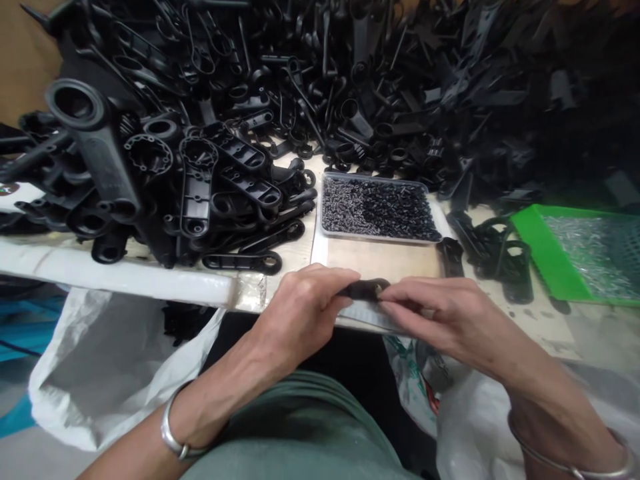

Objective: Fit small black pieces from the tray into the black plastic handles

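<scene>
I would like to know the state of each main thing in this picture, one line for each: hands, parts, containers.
Left hand: closed on the black part
Right hand: fingertips at the part's other end, exact hold unclear
Black part: held
Clear tray: open, filled with small pieces
Green tray: open, holding clear pieces
White sack: open
</scene>
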Available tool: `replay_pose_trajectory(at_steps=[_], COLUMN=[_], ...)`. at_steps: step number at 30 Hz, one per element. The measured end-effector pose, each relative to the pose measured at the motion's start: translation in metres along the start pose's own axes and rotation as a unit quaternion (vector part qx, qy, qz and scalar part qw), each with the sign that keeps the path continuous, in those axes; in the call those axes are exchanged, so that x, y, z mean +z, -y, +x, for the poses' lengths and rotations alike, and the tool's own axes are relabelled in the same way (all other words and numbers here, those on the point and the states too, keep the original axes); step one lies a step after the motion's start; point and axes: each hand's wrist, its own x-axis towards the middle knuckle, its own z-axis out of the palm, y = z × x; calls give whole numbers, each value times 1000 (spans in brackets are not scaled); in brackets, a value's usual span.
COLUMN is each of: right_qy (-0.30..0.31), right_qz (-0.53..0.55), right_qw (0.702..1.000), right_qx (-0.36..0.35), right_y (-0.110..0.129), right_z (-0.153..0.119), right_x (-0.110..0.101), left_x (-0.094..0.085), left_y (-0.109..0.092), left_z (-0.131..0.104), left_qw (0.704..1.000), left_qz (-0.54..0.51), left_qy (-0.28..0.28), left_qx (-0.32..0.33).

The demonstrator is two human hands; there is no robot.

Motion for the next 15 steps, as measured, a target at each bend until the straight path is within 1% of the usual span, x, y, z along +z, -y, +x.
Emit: replay_pose_trajectory(at_steps=[6, 11, 13, 15], right_qy=[18, 19, 7, -23], right_qz=[-4, -9, 1, 16], right_qw=[1000, 1000, 1000, 999], right_qx=[-4, -3, 4, 23], right_y=[-1, 0, 0, 0], right_z=[1, 3, 2, 0], right_x=[-2, -2, -1, 0], left_x=[1, 2, 1, 0], left_y=[0, 1, 2, 2], left_z=[0, -2, -2, 0], left_qw=[1000, 1000, 1000, 1000], left_qz=[8, 14, 17, 16], left_qy=[0, -7, -5, 0], left_qx=[-10, -10, -7, -6])
